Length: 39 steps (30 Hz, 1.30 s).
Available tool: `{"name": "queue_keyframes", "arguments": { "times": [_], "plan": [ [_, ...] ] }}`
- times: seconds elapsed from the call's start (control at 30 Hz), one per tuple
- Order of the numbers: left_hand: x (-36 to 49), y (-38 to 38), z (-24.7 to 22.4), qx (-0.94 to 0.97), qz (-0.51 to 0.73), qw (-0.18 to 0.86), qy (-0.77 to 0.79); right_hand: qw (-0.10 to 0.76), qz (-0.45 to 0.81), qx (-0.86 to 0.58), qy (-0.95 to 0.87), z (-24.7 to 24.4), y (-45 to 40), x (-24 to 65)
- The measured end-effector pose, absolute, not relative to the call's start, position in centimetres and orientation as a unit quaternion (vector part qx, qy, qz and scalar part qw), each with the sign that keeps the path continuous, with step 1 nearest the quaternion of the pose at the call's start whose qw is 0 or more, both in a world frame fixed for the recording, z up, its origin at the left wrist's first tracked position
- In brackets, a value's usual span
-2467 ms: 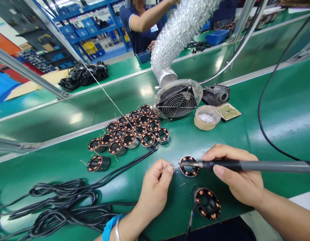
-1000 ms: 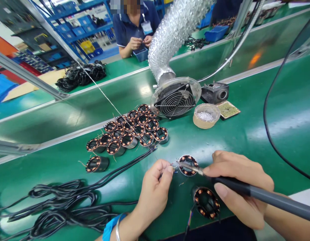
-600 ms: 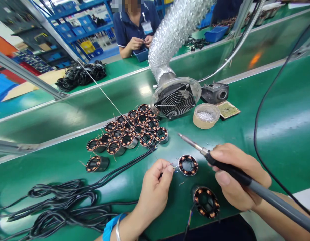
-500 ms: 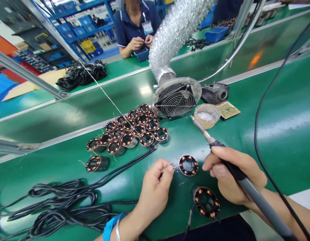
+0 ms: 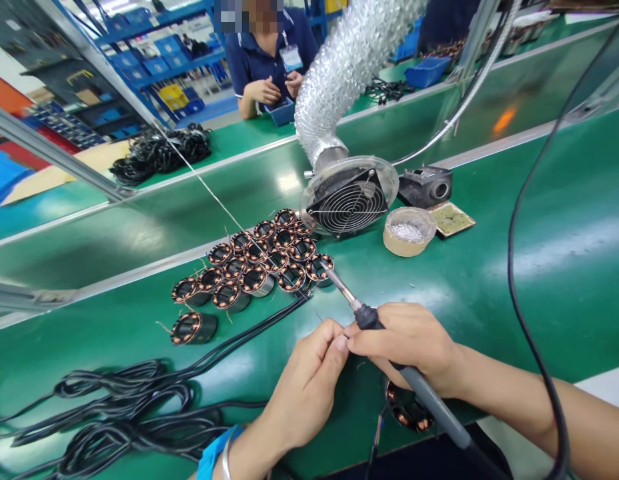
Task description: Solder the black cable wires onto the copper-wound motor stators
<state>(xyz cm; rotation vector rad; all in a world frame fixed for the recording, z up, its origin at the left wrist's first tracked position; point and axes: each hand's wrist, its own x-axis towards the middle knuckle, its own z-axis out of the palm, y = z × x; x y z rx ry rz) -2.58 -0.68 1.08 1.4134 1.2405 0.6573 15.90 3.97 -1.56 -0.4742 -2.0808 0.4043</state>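
My right hand (image 5: pixel 414 340) is wrapped round a soldering iron (image 5: pixel 362 310), its tip pointing up and left near the grouped copper-wound stators (image 5: pixel 254 280). The fingertips of my left hand (image 5: pixel 312 383) are pinched on the end of a thin cable, touching my right fingertips; the wire ends are mostly hidden. Partly under my right hand lies a stator (image 5: pixel 409 410) with coloured wires. The other loose stator is hidden behind my right hand. Black cables (image 5: pixel 134 413) lie coiled on the green table (image 5: pixel 539 287) at the left.
A round fan (image 5: pixel 352 203) on a foil duct (image 5: pixel 334 87) stands behind the stators. Right of it are a tub of silvery bits (image 5: pixel 409 231), a tray with a sponge (image 5: pixel 452 220) and a black holder (image 5: pixel 427 187). Across the bench a person (image 5: pixel 272 67) handles something over a blue box.
My right hand has moved left to meet my left fingertips, bringing the iron from near the tub to near the stator group. It now covers the loose stator.
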Motion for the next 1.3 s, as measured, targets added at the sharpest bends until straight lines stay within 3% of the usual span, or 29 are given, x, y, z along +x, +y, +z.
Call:
{"name": "queue_keyframes", "arguments": {
  "times": [0.2,0.4,0.67,0.97,1.3],
  "plan": [
    [-2.8,-0.3,2.2,0.707,0.212,0.406,0.538,0.48,0.217,-0.202,-0.826,-1.1,3.7,16.3],
    [-2.8,-0.1,1.5,0.637,0.243,0.5,0.535,0.456,0.215,-0.204,-0.839,-1.2,3.3,15.9],
    [-2.1,0.3,0.4,0.372,0.287,0.73,0.497,0.491,0.198,-0.208,-0.822,-1.4,3.3,15.4],
    [-1.8,0.2,0.3,0.359,0.334,0.68,0.545,0.425,0.272,-0.235,-0.831,-0.1,3.4,16.4],
    [-1.8,0.0,-0.5,0.418,0.334,0.624,0.569,0.461,0.22,-0.294,-0.808,-0.9,3.6,16.0]
  ]
}}
